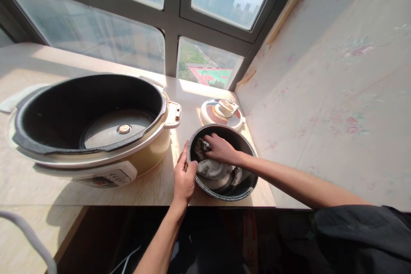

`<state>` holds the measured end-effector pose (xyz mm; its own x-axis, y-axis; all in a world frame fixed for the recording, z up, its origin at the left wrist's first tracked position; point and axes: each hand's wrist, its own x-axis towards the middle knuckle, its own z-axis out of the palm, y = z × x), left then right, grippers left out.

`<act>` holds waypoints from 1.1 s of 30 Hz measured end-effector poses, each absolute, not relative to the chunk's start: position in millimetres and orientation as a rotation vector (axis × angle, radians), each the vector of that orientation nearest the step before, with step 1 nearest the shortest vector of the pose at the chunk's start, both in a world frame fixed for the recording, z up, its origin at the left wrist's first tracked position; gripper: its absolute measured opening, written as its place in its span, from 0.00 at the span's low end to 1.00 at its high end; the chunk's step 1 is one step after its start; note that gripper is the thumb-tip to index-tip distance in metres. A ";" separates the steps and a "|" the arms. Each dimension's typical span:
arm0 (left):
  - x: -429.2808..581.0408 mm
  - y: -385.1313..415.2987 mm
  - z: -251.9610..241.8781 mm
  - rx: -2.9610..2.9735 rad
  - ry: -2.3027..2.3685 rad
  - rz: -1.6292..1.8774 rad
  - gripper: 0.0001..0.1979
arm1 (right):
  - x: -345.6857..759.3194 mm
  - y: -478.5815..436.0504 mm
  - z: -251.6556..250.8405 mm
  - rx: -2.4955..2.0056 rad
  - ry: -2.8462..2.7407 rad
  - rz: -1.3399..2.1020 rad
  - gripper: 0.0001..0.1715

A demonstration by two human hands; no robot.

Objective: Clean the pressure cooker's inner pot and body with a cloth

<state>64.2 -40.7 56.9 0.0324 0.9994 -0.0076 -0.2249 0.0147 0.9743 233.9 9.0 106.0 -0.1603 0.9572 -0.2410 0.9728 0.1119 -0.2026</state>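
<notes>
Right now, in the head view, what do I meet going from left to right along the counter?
Large open cooker → left hand gripping the rim → dark pot, with the right hand holding a cloth inside → flowered wall.

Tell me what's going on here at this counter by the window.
A person's left hand grips the rim of a dark round metal pot on the pale stone counter, while the right hand clutches a crumpled grey-white cloth inside it. A large cream electric cooker stands open to the left, and a round white-handled lid lies behind the pot.
</notes>
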 end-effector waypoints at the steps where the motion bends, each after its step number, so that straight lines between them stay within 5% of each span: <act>1: 65.6 -41.4 55.9 1.045 1.030 1.291 0.32 | 226.5 10.6 100.5 2.047 2.323 -0.637 0.22; 7: 72.9 -42.4 53.7 1.031 1.021 1.357 0.30 | 204.1 -4.3 104.5 1.628 2.340 -1.192 0.22; 12: 73.2 -41.1 52.0 1.041 1.026 1.392 0.29 | 205.8 -26.3 134.5 1.238 2.170 -0.821 0.25; 19: 67.8 -37.9 55.9 1.119 1.063 1.366 0.30 | 224.8 -23.2 131.5 1.499 2.027 -0.400 0.21; 33: 70.9 -38.5 57.4 1.101 1.023 1.389 0.29 | 241.5 -19.7 115.0 1.670 2.048 -0.302 0.22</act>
<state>70.9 -38.5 57.4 -0.0360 0.9954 0.0883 -0.2115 -0.0940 0.9729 241.5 -19.7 115.0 -0.1426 0.8594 -0.4910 0.9646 0.2319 0.1257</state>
